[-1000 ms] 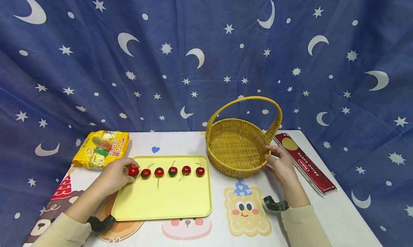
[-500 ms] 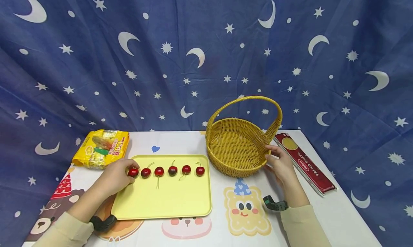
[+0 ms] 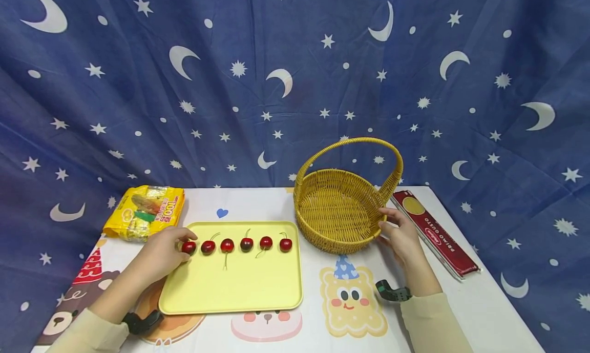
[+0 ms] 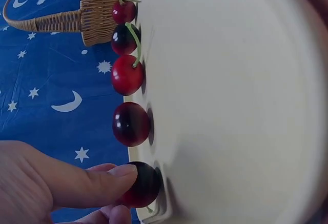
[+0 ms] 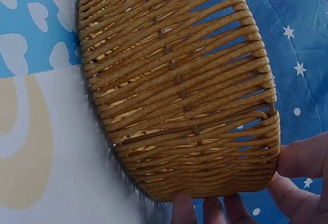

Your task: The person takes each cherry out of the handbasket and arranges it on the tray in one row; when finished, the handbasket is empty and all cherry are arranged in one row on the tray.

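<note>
Dark red cherries with thin green stems, such as the cherry [image 3: 266, 243], lie in a row along the far part of a yellow tray [image 3: 230, 291]. My left hand [image 3: 163, 253] pinches the leftmost cherry [image 3: 188, 248] at the tray's far left corner. In the left wrist view the thumb [image 4: 95, 185] presses that cherry [image 4: 146, 185], with the fingers partly hidden behind it. To the right of the tray stands a woven basket [image 3: 338, 209] with a tall arched handle. My right hand [image 3: 403, 237] grips its right rim, and the right wrist view shows fingertips [image 5: 212, 211] against the basket wall [image 5: 179, 90].
A yellow snack bag [image 3: 147, 212] lies behind the left hand. A red pasta packet [image 3: 435, 235] lies to the right of the basket. The printed white tablecloth [image 3: 479, 312] ends at a blue curtain [image 3: 295, 86] with moons and stars.
My left hand has shifted very slightly left, and the leftmost cherry with it. My right hand and the basket have stayed where they were.
</note>
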`<state>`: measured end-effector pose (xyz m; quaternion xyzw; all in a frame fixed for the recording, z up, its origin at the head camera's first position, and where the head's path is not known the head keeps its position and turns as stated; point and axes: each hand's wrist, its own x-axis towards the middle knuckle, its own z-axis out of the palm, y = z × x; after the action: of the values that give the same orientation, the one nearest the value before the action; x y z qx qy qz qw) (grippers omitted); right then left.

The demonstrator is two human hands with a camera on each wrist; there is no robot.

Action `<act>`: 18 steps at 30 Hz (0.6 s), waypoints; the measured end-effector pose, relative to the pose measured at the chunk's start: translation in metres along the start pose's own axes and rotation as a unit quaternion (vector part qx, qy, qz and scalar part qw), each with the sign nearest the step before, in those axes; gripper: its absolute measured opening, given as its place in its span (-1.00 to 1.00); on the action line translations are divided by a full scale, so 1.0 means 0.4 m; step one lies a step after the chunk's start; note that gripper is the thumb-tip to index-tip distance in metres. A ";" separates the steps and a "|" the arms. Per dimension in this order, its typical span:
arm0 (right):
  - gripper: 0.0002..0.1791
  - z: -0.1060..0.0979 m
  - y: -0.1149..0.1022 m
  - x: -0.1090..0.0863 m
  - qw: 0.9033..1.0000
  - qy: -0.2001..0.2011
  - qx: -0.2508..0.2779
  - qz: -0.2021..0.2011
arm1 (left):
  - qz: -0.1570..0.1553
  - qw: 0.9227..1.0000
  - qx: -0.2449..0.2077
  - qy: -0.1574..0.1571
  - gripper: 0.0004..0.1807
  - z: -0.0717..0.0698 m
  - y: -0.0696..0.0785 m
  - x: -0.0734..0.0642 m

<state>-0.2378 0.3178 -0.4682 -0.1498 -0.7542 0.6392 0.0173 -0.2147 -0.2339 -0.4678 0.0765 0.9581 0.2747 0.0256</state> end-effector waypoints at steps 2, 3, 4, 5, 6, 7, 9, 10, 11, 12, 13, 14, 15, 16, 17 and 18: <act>-0.47 -0.001 0.000 0.001 1.000 0.000 -0.001 0.001 | 0.004 1.000 -0.002 0.003 -0.56 -0.002 0.001 -0.003; -0.47 -0.001 0.000 0.001 1.000 0.000 -0.002 0.001 | 0.006 1.000 -0.002 0.005 -0.57 -0.002 0.001 -0.004; -0.47 -0.001 0.000 0.002 1.000 0.000 -0.002 0.001 | 0.008 1.000 -0.002 0.007 -0.57 -0.002 0.001 -0.004; -0.47 -0.001 -0.001 0.002 1.000 0.001 -0.002 0.001 | 0.008 1.000 -0.001 0.009 -0.57 0.000 0.000 -0.004; -0.47 -0.001 -0.001 0.002 1.000 0.001 -0.001 0.002 | 0.008 1.000 0.000 0.010 -0.58 0.001 -0.002 -0.004; -0.47 -0.001 -0.001 0.002 1.000 0.001 -0.001 0.002 | 0.008 1.000 0.000 0.011 -0.58 0.003 -0.003 -0.003; -0.47 0.001 -0.002 0.001 1.000 0.001 0.000 0.002 | 0.008 1.000 0.000 0.012 -0.59 0.007 -0.005 -0.003; -0.47 0.001 -0.003 0.000 1.000 0.001 0.001 0.003 | 0.007 1.000 0.000 0.012 -0.60 0.008 -0.005 -0.004; -0.47 0.001 -0.003 0.000 1.000 -0.001 0.001 0.003 | 0.006 1.000 0.001 0.012 -0.60 0.009 -0.005 -0.004; -0.47 0.001 -0.003 0.000 1.000 -0.002 0.001 0.004 | 0.005 1.000 0.001 0.011 -0.60 0.010 -0.006 -0.004; -0.47 0.001 -0.003 -0.001 1.000 -0.002 0.001 0.004 | 0.004 1.000 0.001 0.011 -0.59 0.010 -0.005 -0.005; -0.47 0.001 -0.003 -0.001 1.000 -0.002 0.001 0.005 | 0.003 1.000 0.001 0.012 -0.59 0.009 -0.005 -0.006; -0.48 0.001 -0.003 -0.001 1.000 -0.001 0.001 0.005 | 0.002 1.000 0.002 0.014 -0.58 0.008 -0.004 -0.007; -0.48 0.000 -0.003 0.000 1.000 -0.002 0.003 0.006 | 0.001 1.000 0.001 0.014 -0.58 0.006 -0.004 -0.008; -0.48 -0.001 -0.002 0.001 1.000 -0.002 0.005 0.006 | -0.001 1.000 -0.001 0.015 -0.57 0.004 -0.003 -0.010; -0.48 -0.002 -0.002 0.001 1.000 -0.003 0.007 0.008 | -0.002 1.000 -0.003 0.015 -0.56 0.002 -0.002 -0.011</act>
<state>-0.2382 0.3186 -0.4676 -0.1534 -0.7487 0.6449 0.0111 -0.2103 -0.2349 -0.4689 0.0698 0.9579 0.2783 0.0120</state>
